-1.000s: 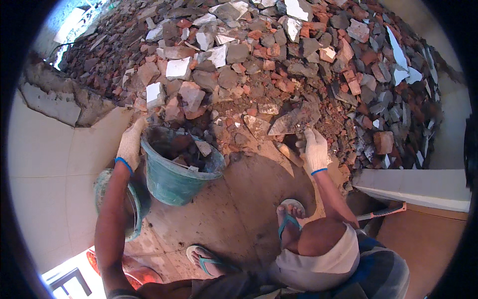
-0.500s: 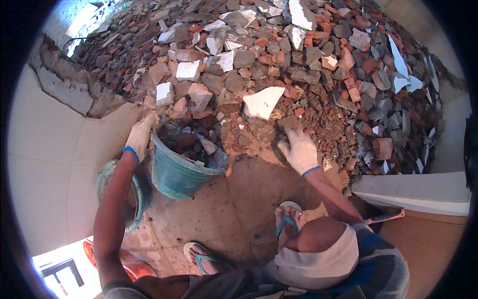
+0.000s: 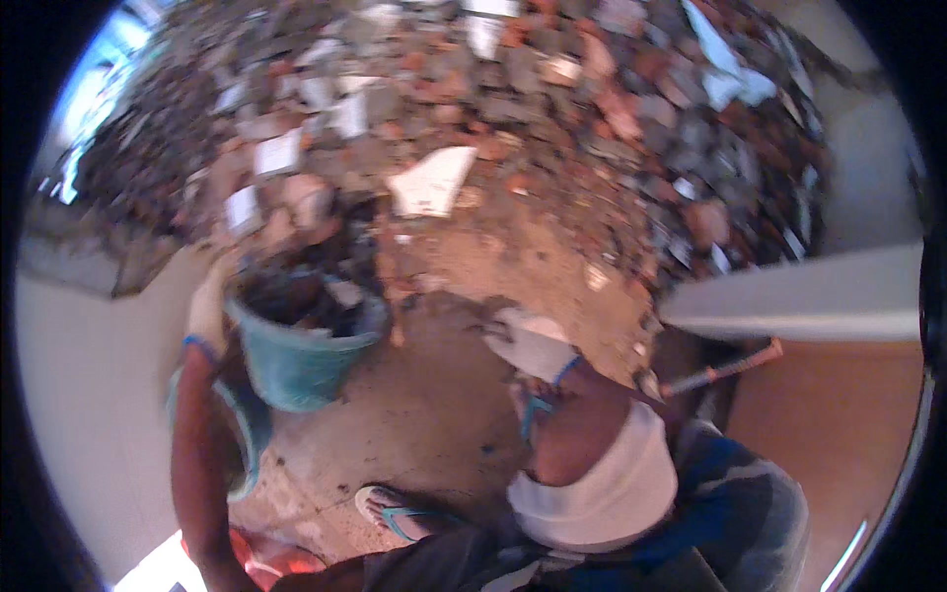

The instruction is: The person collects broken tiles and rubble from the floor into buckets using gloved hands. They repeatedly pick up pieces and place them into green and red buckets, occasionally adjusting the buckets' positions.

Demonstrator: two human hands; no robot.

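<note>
My left hand (image 3: 210, 296), in a pale work glove with a blue cuff, grips the left rim of a green bucket (image 3: 301, 367). Dark rubble and broken brick pieces lie inside the bucket, which leans slightly. Over the floor beside my front foot is my right hand (image 3: 533, 342), in a matching glove. Motion smears its fingers, and whether they hold anything does not show. Beyond the hands, a large white tile shard (image 3: 434, 184) rests on the heap of rubble (image 3: 473, 89).
A second green bucket (image 3: 258, 424) stands behind the first, along the tiled wall (image 3: 89, 365). Near my left arm is an orange-red container (image 3: 281, 557). A tool with an orange handle (image 3: 735, 365) lies at the right, by a pale ledge (image 3: 799, 296).
My right hand has come back from the rubble toward my foot. The view has shifted, so the heap sits higher and further left. My left hand stays at the bucket.
</note>
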